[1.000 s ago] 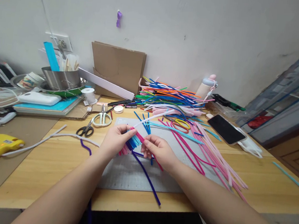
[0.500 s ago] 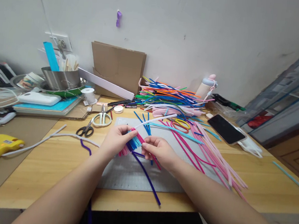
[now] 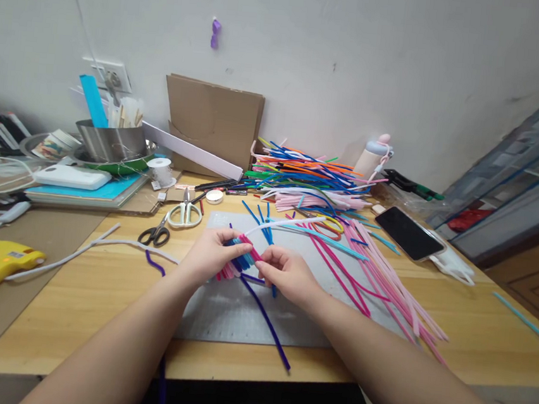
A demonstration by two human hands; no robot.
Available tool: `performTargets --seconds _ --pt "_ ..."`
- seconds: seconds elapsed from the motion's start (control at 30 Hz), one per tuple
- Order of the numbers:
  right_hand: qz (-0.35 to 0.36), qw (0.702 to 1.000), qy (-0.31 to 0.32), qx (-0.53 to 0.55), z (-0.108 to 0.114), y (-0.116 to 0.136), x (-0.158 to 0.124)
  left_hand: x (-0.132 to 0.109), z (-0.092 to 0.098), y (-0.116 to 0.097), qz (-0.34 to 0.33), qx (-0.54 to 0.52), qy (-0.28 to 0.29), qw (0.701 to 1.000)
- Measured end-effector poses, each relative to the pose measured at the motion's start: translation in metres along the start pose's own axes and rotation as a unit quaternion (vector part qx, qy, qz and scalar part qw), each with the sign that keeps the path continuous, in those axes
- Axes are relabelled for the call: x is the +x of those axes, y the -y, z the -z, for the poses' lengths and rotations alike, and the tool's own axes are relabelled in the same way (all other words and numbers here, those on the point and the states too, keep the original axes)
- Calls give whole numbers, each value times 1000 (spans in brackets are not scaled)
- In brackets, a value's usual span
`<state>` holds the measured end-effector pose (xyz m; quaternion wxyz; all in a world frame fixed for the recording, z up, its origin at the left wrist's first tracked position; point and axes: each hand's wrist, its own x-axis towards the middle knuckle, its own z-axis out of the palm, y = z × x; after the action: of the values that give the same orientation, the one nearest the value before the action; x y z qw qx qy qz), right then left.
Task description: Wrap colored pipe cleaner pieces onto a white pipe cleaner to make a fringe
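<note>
My left hand (image 3: 213,255) is closed around a small woven bundle of pipe cleaners (image 3: 244,257) in blue, pink and purple. My right hand (image 3: 287,272) pinches a magenta pipe cleaner (image 3: 251,248) at the bundle's right side. A white pipe cleaner (image 3: 286,223) sticks out from the top of the bundle toward the right. Below it a long dark purple pipe cleaner (image 3: 265,319) trails over the grey cutting mat (image 3: 220,321). My fingers partly hide the bundle.
Pink pipe cleaners (image 3: 385,283) lie right of my hands, with a mixed pile (image 3: 310,174) behind. Black scissors (image 3: 154,235) and white-handled scissors (image 3: 184,214) lie to the left. A yellow glue gun (image 3: 0,268) rests far left; a phone (image 3: 408,232) lies at right.
The loose magenta end that hung below my right hand no longer shows. My right fingers have shifted slightly along the strand, and a purple tip now shows above my left hand.
</note>
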<state>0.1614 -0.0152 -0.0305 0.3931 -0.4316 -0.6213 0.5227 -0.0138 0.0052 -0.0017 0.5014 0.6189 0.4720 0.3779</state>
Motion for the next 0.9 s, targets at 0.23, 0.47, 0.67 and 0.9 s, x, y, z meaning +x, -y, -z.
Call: performTargets --seconds 0.23,0.47,0.67,0.9 --pt "-45 991 17 127 1 7 2 0 2 -5 39 -109 -3 993" --pt "-57 981 38 179 2 7 1 2 1 -3 47 -146 -1 988" --pt "-55 985 29 163 -1 7 0 0 -1 -1 35 -118 13 992" --pt "-25 994 14 105 2 2 3 -2 -2 -4 -62 7 0 998"
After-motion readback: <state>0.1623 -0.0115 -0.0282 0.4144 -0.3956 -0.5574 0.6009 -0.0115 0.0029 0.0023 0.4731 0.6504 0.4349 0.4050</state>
